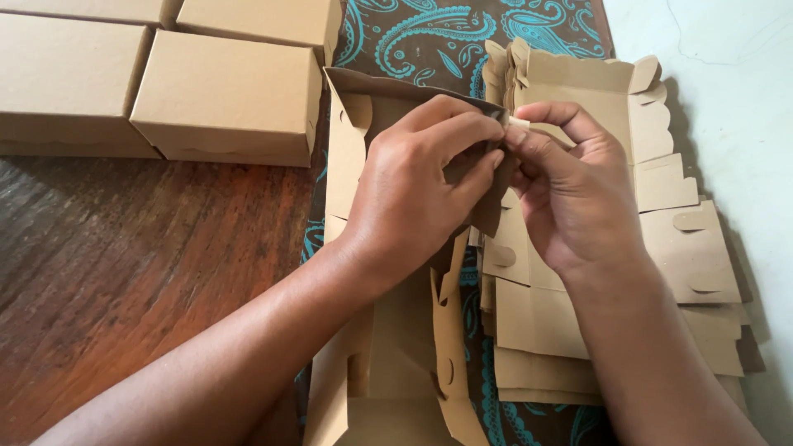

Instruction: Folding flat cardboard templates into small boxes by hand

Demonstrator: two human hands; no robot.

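Nearest the camera, two bare forearms enter from the bottom edge and converge toward the centre of the view. Between them lies the lower part of a half-folded box [396,330], a brown cardboard blank with its side walls partly raised and its slotted tabs visible. It rests on a patterned cloth [429,33], dark brown with a turquoise paisley print.

The left hand [417,194] is curled over the upper part of the half-folded box. Its fingers are bent and pressed against a raised flap near the top edge, with the thumb hidden behind the cardboard. The right hand [570,186] meets it from the opposite side. Its thumb and forefinger are pinched on the same flap, fingertips touching those of the left hand. Both hands are closed on the cardboard, neither is spread.

Just beside the right hand, partly under it, a stack of flat blanks [686,248] lies fanned out on the cloth, scalloped edges and round tabs showing. The stack reaches the pale floor [727,99] at the right edge.

To the left, the wooden surface [124,264] shows dark reddish grain. At the far left, well apart from the hands, finished boxes [223,95] stand closed, side by side and touching.
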